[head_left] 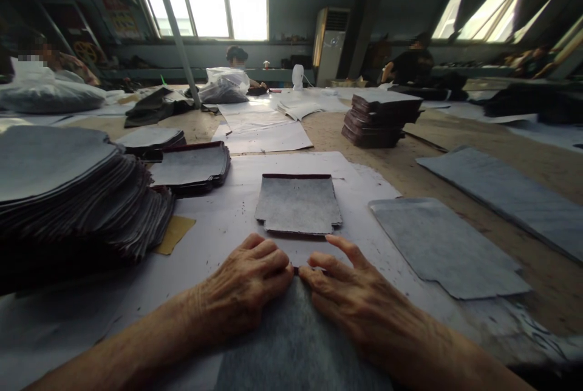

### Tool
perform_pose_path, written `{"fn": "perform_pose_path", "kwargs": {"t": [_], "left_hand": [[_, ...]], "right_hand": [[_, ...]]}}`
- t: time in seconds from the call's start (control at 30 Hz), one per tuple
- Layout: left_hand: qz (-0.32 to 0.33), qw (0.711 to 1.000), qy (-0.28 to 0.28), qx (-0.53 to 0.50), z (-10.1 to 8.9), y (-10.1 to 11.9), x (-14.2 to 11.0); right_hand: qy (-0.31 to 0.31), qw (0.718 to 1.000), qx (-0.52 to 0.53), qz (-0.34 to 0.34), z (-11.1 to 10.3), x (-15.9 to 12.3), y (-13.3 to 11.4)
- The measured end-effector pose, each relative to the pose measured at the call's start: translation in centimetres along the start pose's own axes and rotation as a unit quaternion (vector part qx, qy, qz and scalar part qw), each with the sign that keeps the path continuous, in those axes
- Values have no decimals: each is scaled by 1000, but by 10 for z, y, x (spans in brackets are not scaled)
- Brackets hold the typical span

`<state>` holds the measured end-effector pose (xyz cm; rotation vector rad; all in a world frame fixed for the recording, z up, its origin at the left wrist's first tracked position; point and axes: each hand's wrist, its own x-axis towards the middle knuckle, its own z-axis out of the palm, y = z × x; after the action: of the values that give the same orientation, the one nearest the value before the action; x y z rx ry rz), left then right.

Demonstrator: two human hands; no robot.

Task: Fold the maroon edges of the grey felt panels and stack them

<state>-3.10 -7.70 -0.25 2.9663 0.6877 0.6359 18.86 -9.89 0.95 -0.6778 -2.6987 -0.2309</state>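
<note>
Both hands rest on a grey felt-like piece (291,342) lying on the white paper-covered table (228,227) right in front of me. My left hand (241,285) has its fingers curled and pinching the piece's far edge. My right hand (346,288) pinches the same edge beside it, its forefinger stretched out. Just beyond the fingertips lies a small stack of grey cut pieces (298,204) with a dark red edge showing.
A tall fanned pile of grey pieces (68,190) stands at the left, with lower stacks (191,166) behind it. A single grey piece (444,245) lies at the right. A dark stack (380,118) sits further back. Other people work at the far benches.
</note>
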Motion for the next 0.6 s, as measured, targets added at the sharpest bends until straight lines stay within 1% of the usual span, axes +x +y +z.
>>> {"fn": "perform_pose_path", "kwargs": {"t": [0.07,0.13,0.27,0.33,0.43,0.53,0.6], "left_hand": [[-8,1000,-1,-12,0,0,-1],[-18,1000,5,-20,-2,1,-2],[-52,998,21,-16,-7,6,-2],[-61,998,29,-9,-9,9,-1],[-64,998,29,-2,-9,11,1],[-63,998,25,-3,-9,11,2],[-59,998,24,-2,-8,11,3]], "right_hand": [[-2,1000,17,9,1,-3,2],[14,999,21,20,2,-8,2],[79,995,-25,56,2,-19,1],[102,992,-44,62,0,-24,1],[147,986,-39,73,-5,-30,1],[195,974,-33,107,-11,-37,-2],[198,972,-33,121,-14,-42,-7]]}}
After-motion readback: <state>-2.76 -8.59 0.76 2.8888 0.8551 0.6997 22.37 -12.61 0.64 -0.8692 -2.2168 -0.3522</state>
